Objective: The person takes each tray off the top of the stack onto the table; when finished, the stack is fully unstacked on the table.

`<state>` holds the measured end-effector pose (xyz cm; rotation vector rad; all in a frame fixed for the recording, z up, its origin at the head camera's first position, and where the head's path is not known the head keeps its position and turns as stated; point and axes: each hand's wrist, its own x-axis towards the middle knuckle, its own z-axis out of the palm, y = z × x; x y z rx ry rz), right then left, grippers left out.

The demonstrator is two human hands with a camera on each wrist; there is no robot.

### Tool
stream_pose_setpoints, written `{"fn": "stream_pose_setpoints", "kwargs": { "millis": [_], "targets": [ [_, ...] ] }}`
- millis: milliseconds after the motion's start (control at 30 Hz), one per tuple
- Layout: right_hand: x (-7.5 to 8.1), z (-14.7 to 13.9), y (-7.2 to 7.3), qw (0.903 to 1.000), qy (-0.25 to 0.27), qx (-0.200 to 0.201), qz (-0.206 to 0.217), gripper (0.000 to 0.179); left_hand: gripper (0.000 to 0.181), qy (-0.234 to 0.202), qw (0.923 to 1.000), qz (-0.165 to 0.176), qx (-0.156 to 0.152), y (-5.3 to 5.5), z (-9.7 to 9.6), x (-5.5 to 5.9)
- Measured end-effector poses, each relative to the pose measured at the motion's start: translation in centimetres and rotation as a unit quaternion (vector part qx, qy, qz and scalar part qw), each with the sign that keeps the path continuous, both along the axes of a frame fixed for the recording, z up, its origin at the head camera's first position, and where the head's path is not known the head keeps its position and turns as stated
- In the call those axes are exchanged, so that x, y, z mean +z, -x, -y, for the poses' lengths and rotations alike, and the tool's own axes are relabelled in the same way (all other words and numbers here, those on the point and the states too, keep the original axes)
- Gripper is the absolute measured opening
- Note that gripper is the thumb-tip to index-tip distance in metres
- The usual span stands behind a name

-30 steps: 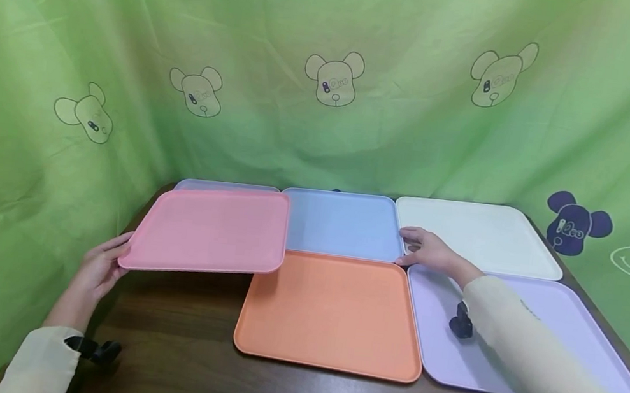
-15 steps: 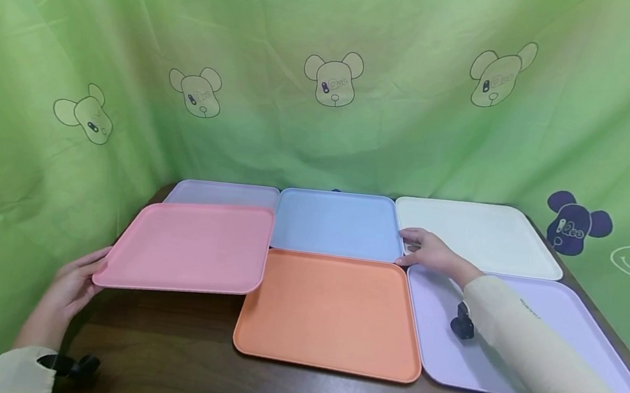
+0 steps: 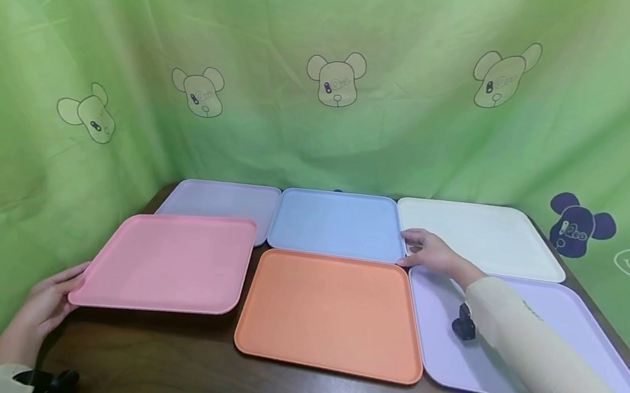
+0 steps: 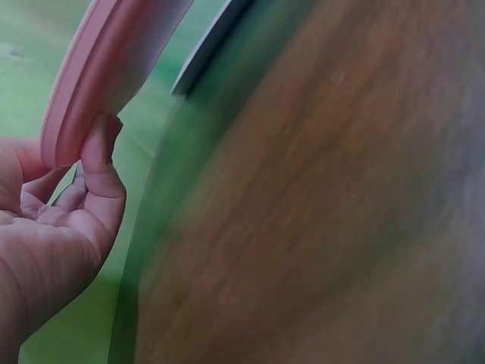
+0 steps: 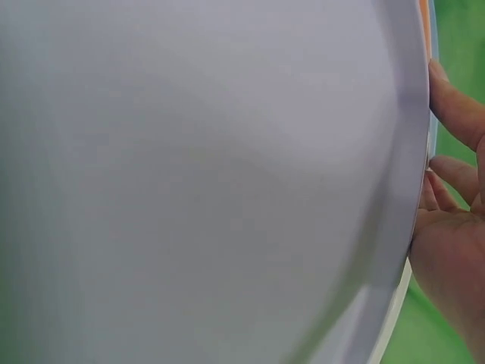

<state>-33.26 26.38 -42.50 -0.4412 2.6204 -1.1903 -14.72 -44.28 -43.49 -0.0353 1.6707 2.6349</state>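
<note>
My left hand grips the near left corner of a pink tray. In the left wrist view, the thumb and fingers pinch its rim, and the tray is raised over the brown table, overlapping the back left lavender tray. My right hand is at the right edge of a light blue tray, thumb by its near right corner and fingertips at its rim. In the right wrist view, the front right lavender tray partly hides this hand.
An orange tray lies in the front middle, with the front lavender tray right of it. At the back right lies a white tray. Dark brown wood tabletop shows at the front. Green curtain closes off the back and sides.
My left hand has drawn the pink tray left and nearer, off the orange tray, uncovering more of the back lavender tray. The right hand has stayed by the blue tray.
</note>
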Motion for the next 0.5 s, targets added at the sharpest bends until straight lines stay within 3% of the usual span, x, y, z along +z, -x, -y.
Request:
{"fn": "stream_pose_setpoints", "kwargs": {
  "millis": [167, 333, 500],
  "targets": [
    [0.2, 0.0, -0.1, 1.0, 0.0, 0.003, -0.002, 0.085, 0.043, 0.016, 0.9997, 0.017, 0.0, -0.4, 0.9, -0.3],
    [0.3, 0.0, 0.0, 1.0, -0.006, 0.0, 0.001, 0.085, 0.042, 0.02, 0.9995, 0.014, -0.021, -0.5, 1.5, -0.7],
    [0.1, 0.0, 0.0, 1.0, -0.004, -0.002, 0.004, 0.085, 0.041, 0.037, 0.9989, 0.021, -0.019, -0.4, 1.7, -0.9]
  ]
}}
